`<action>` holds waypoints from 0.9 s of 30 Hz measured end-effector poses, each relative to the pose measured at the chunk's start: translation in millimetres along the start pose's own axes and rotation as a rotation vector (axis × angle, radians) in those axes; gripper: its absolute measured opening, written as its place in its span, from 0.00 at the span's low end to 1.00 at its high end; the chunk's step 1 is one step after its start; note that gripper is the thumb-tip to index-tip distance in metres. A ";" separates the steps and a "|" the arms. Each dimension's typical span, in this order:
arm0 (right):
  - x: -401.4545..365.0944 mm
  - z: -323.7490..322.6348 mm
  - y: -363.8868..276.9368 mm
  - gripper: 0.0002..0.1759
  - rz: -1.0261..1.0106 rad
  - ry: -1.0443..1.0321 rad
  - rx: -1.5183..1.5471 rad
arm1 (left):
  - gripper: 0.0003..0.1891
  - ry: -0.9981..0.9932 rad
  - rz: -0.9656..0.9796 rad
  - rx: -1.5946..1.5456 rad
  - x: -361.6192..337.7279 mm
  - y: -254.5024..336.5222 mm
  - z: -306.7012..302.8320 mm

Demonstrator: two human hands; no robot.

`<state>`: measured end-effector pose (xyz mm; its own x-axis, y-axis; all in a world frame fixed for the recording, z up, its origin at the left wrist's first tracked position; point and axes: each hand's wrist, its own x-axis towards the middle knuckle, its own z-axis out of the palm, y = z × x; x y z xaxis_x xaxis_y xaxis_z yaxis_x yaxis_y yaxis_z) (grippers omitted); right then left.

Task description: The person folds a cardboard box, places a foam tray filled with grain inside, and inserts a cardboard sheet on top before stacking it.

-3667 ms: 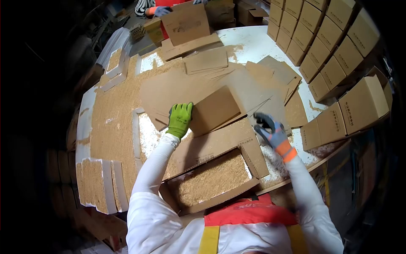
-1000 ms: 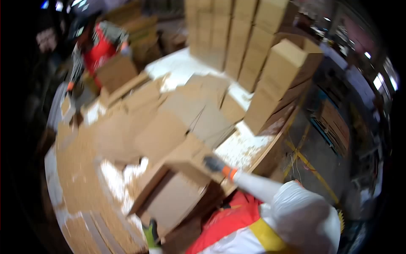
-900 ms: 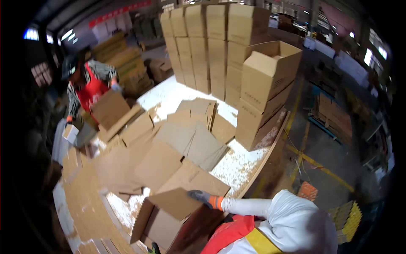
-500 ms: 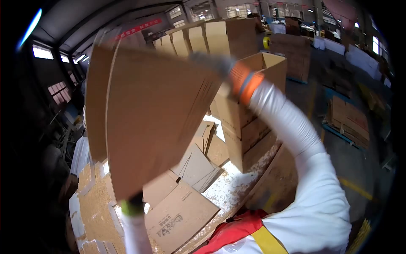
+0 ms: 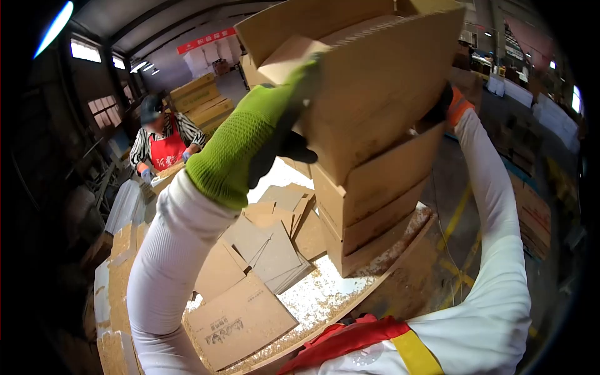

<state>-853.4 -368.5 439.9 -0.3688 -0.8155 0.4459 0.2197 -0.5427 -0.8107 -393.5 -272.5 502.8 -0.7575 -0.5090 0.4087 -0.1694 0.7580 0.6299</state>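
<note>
Now that the open box (image 5: pixel 387 81) is up at the top of the box stack (image 5: pixel 375 212) instead of tipped over the flat cardboard (image 5: pixel 244 322) on the table like half a second ago, it's held between both hands. The left hand (image 5: pixel 278 112) has its near-left edge, thumb sticking out; the right hand (image 5: pixel 440 106) is at the far side, fingers mostly hidden. Can't tell if it's resting on the stack. I'd call this lining-up more than lifting, honestly.
</note>
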 end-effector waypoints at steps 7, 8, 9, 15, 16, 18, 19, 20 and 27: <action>-0.4 -39.6 0.7 0.21 -0.009 0.046 -0.068 | 0.29 0.114 0.055 0.111 5.1 3.9 16.0; -0.9 -44.5 0.3 0.21 -0.009 0.052 -0.071 | 0.28 0.244 0.327 0.404 8.6 -20.6 19.4; -4.0 -46.5 4.0 0.21 -0.006 0.058 -0.074 | 0.27 0.415 0.535 0.668 12.4 -42.8 26.5; -0.7 -54.3 15.1 0.22 -0.007 0.087 -0.106 | 0.25 0.712 0.405 0.451 24.6 -29.8 56.2; 0.0 -52.6 16.6 0.22 -0.011 0.085 -0.102 | 0.28 0.703 0.255 0.458 22.1 -12.8 54.5; -0.6 -50.8 19.8 0.22 -0.006 0.091 -0.113 | 0.30 0.725 0.139 0.312 26.7 -2.2 56.2; 1.0 -52.8 21.9 0.22 -0.004 0.087 -0.104 | 0.30 0.752 0.180 0.330 29.8 -10.2 58.0; -0.2 -52.3 21.6 0.22 -0.007 0.094 -0.108 | 0.30 0.775 0.222 0.345 32.4 -18.7 61.4; -12.4 -53.8 36.2 0.23 -0.004 0.097 -0.116 | 0.26 0.771 0.177 0.087 32.4 -36.1 71.4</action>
<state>-889.4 -367.2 384.6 -0.4563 -0.7871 0.4150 0.1146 -0.5145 -0.8498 -456.9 -287.3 446.2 -0.1336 -0.4928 0.8598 -0.1596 0.8670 0.4720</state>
